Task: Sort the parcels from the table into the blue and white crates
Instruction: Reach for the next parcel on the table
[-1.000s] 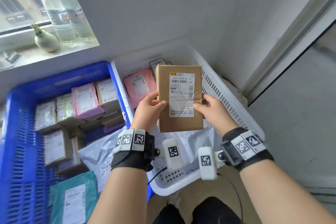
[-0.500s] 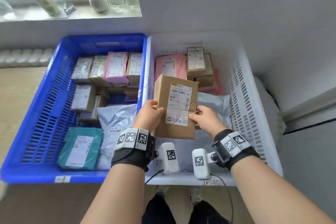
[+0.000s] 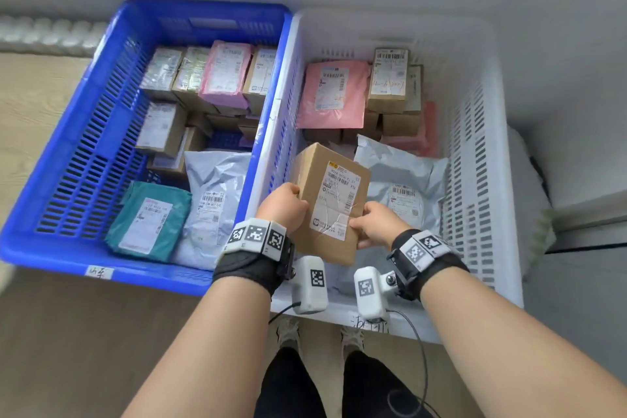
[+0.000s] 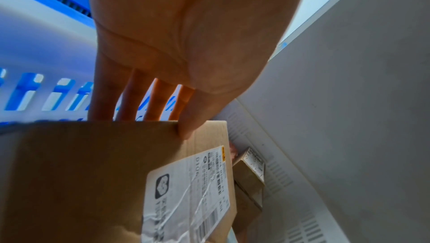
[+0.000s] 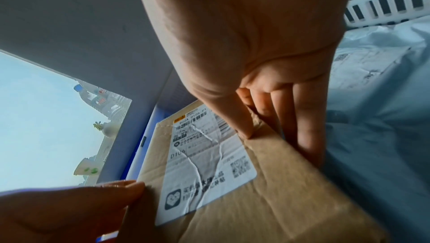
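Both hands hold a brown cardboard box (image 3: pixel 330 202) over the near part of the white crate (image 3: pixel 481 153), just right of the wall it shares with the blue crate (image 3: pixel 101 85). The box is tilted, label (image 3: pixel 336 200) facing up, its far end higher than the near end. It hangs above a grey plastic mailer (image 3: pixel 403 187) lying in the white crate.

The left hand (image 3: pixel 283 205) grips the box's left edge: in the left wrist view the thumb (image 4: pixel 188 127) presses on the labelled face near the corner while the four fingers (image 4: pixel 130 97), slightly spread, run down behind it. The right hand (image 3: pixel 373 224) pinches the right edge, thumb (image 5: pixel 232 118) on top beside the label and fingers (image 5: pixel 307 136) curled underneath.

The box looks stiff and keeps its shape, so the opposite long edges seem the sound place to hold it. The right edge looks somewhat creased under the thumb, though blur in the right wrist view makes that hard to judge; a hard squeeze there could dent it. It is probably light, since fingertip grips carry it. The label is wrinkled under clear tape and would be slicker than bare card, so fingers are better kept off it. The mailer below is soft and would let the box settle unevenly.
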A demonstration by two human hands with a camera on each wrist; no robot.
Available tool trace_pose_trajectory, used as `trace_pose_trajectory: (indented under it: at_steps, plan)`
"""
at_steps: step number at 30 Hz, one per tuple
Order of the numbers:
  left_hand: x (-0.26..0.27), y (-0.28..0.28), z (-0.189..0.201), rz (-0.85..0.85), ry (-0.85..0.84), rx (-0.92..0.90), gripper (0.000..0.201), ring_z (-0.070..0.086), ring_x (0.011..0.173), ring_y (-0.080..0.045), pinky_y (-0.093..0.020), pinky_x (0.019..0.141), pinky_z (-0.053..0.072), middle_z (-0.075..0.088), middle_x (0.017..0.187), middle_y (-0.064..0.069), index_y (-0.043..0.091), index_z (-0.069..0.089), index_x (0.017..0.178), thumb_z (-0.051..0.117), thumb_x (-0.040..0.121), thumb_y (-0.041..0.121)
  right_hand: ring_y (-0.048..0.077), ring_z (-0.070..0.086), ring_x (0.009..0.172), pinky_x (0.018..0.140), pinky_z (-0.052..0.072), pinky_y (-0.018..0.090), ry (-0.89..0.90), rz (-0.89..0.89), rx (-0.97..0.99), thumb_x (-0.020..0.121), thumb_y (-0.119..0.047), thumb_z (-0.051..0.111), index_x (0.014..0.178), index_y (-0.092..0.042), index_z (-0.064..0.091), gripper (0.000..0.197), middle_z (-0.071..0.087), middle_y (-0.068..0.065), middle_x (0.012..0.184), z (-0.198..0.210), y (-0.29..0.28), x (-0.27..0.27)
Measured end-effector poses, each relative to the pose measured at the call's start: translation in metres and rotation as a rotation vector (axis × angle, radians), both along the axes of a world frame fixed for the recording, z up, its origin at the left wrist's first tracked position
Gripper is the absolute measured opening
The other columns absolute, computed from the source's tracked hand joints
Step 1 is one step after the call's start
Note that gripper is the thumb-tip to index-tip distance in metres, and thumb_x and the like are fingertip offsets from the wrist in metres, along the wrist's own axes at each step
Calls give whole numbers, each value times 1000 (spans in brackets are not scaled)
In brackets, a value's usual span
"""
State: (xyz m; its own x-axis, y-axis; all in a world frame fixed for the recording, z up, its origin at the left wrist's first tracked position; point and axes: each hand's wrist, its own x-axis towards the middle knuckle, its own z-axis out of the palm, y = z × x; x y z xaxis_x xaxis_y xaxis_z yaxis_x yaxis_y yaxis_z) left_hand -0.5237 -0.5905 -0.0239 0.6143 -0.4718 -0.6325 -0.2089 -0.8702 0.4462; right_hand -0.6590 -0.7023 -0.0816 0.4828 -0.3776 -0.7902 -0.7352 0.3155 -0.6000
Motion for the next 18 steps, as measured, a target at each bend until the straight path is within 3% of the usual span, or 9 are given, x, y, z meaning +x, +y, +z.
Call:
trace_pose_trajectory:
  at_steps: [4,9,12,15,18]
  plan:
    - [2,0,-14,-12,4,63,34,61,108,-26,-37,95,49,65,121,-7,16,56,127,50,94,17,38,70,98,87,56,54,55,104,14,89,6,54,87,-5,60,12,71,22,104,-17,4,4]
    - [6,3,-35,11,38,209,33,60,112,-32,-41,98,48,64,122,-13,7,60,123,46,93,8,28,66,83,80,59,44,109,152,62,93,6,52,94,-4,54,11,65,14,91,-30,4,12]
    - [7,2,-47,-1,66,283,31,60,111,-35,-39,92,49,64,121,-18,1,61,120,43,95,4,31,69,85,82,59,45,139,185,70,93,6,52,88,-7,51,14,66,16,92,-38,4,14]
    - [2,-2,-52,-32,83,340,31,57,117,-35,-35,86,44,59,127,-20,-2,55,125,41,99,4,26,68,80,77,61,36,161,231,36,92,3,57,83,-8,56,14,64,16,94,-46,4,14]
    - [0,-7,-56,-5,108,358,40,50,126,-35,-38,98,42,51,137,-22,-4,37,140,37,100,4,30,68,89,89,57,45,166,234,81,91,6,55,101,0,59,12,68,19,102,-50,4,15]
